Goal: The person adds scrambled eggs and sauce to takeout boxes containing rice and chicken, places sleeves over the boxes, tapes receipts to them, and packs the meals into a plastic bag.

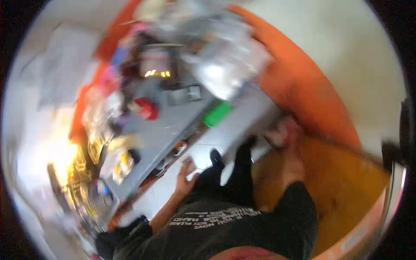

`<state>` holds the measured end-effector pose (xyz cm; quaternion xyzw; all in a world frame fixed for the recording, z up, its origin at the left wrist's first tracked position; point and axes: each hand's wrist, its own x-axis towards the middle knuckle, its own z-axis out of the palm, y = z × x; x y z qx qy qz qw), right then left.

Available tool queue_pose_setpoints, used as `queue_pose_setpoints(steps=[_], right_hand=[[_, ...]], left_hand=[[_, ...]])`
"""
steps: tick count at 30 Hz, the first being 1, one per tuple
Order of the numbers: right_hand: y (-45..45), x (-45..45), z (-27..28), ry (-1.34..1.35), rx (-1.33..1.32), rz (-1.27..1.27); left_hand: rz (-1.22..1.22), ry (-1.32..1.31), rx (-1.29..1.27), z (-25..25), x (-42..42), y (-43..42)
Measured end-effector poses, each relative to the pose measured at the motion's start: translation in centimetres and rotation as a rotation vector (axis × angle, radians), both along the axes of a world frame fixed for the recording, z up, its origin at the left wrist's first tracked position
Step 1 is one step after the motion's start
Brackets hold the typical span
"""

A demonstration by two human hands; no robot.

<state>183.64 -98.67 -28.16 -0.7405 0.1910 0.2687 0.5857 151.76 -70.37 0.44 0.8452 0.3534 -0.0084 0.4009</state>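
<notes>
My left hand (186, 176) hangs low over the pale floor, beside the edge of a grey table (158, 130). Its fingers are apart and nothing shows in it. My right hand (292, 132) is stretched out to the right, near an orange wall band (316, 86) and a brown wooden panel (329, 173). It is smeared by motion, and a blurred pinkish-white patch lies by its fingers, so I cannot make out whether it holds anything. A bright green box-like thing (218, 114) sits by the table's near edge, between the two hands.
Clear plastic bags (229, 60) are heaped at the back of the table. A red item (147, 109) and a small dark-framed rectangular thing (194, 92) lie on it. Yellow and white packets (123, 167) are at its left end. Shelf items (179, 147) show under the tabletop.
</notes>
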Motion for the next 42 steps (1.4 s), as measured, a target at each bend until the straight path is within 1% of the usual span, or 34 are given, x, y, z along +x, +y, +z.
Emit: queue_pose_setpoints(steps=[2,3,4,5,6,7,8,10,11,12,14,16,17,18,19,20,21,23,24,26,27,29,30,32,33,34,35,36,37,39,40,41,42], right_hand=[[3.3,-1.2,1.7,-0.010,0.067,0.196],[5.5,-1.9,2.1,-0.009,0.103,0.293],[8.0,-3.5,2.7,0.015,0.134,0.399],[10.2,-5.0,3.3,0.032,0.152,0.502],[12.4,-6.8,3.3,0.054,0.153,0.606],[14.3,-8.9,3.8,0.074,0.134,0.715],[16.1,-11.1,4.4,0.089,0.105,0.826],[18.8,-15.4,4.8,0.146,0.022,1.053],[20.0,-18.2,5.0,0.174,-0.021,1.160],[20.6,-20.9,5.5,0.205,-0.073,1.271],[21.4,-26.2,6.3,0.236,-0.167,1.486],[21.6,-30.3,6.3,0.240,-0.242,1.676],[22.1,-31.9,6.5,0.230,-0.266,1.736],[22.9,-33.3,6.6,0.209,-0.285,1.774],[23.9,-34.3,6.9,0.183,-0.297,1.788],[25.1,-34.9,7.1,0.154,-0.304,1.780],[26.9,-35.3,6.8,0.179,-0.275,1.700],[30.6,-35.7,5.9,0.323,-0.175,1.479],[31.5,-36.8,7.4,0.321,-0.184,1.479],[34.2,-39.5,13.3,0.104,-0.227,1.582],[35.4,-40.9,14.4,0.094,-0.232,1.581],[38.2,-43.3,16.2,0.069,-0.158,1.821],[39.7,-44.9,17.0,0.054,-0.159,1.833],[42.8,-48.3,18.8,0.058,0.012,1.917],[44.6,-50.0,20.1,0.046,0.005,1.936],[46.3,-52.0,21.6,0.036,0.117,2.002],[48.0,-53.9,23.0,0.039,0.233,2.060],[49.9,-55.8,24.2,0.050,0.203,2.104],[52.0,-57.7,25.5,0.056,0.175,2.147],[56.3,-62.1,28.0,-0.077,0.319,2.281],[58.0,-64.5,29.4,-0.242,0.417,2.283],[59.7,-67.0,30.7,-0.401,0.510,2.275],[61.6,-69.3,31.9,-0.491,0.555,2.302]], left_hand=[[0.095,-0.040,-0.022,2.4,-0.8,0.0],[-0.038,-0.041,0.035,0.8,-3.5,0.7],[0.161,-0.047,-0.072,1.7,-4.9,0.0],[0.118,0.044,-0.038,3.5,-6.0,0.1],[0.127,-0.176,-0.033,2.7,-8.4,0.1],[0.155,-0.192,-0.018,5.3,-10.1,-0.2],[0.238,-0.230,0.013,6.2,-12.8,-0.6],[0.342,-0.270,0.020,7.4,-15.6,0.0],[0.397,-0.322,0.105,7.5,-18.4,0.1],[0.434,-0.349,0.115,8.0,-21.5,0.6],[0.617,-0.384,0.206,8.6,-27.9,0.0],[0.806,-0.540,0.244,7.9,-34.2,-0.9],[0.890,-0.498,0.296,8.5,-37.0,-1.4],[0.964,-0.454,0.348,9.0,-39.9,-1.8],[0.973,-0.463,0.342,9.2,-42.3,-2.2],[1.074,-0.509,0.389,9.3,-44.3,-2.5],[1.175,-0.552,0.436,9.3,-46.1,-2.6],[1.226,-0.562,0.460,9.7,-48.9,-2.8],[1.273,-0.572,0.490,9.8,-49.8,-2.7],[1.313,-0.583,0.489,9.5,-50.9,-2.0],[1.354,-0.605,0.472,8.6,-51.4,-1.5],[1.406,-0.643,0.461,7.8,-51.7,0.4],[1.411,-0.690,0.443,7.8,-51.7,1.6],[1.434,-0.747,0.435,7.8,-51.9,4.1],[1.411,-0.724,0.447,7.9,-52.3,5.7],[1.391,-0.695,0.452,8.1,-52.7,7.0],[1.398,-0.641,0.398,10.0,-53.2,8.0],[1.412,-0.628,0.390,10.2,-54.1,8.6],[1.418,-0.670,0.441,10.4,-55.0,9.3],[1.476,-0.776,0.510,9.8,-56.2,10.7],[1.492,-0.787,0.505,9.0,-57.0,10.9],[1.561,-0.781,0.462,8.1,-57.7,10.8],[1.630,-0.773,0.417,7.5,-58.4,10.6]])
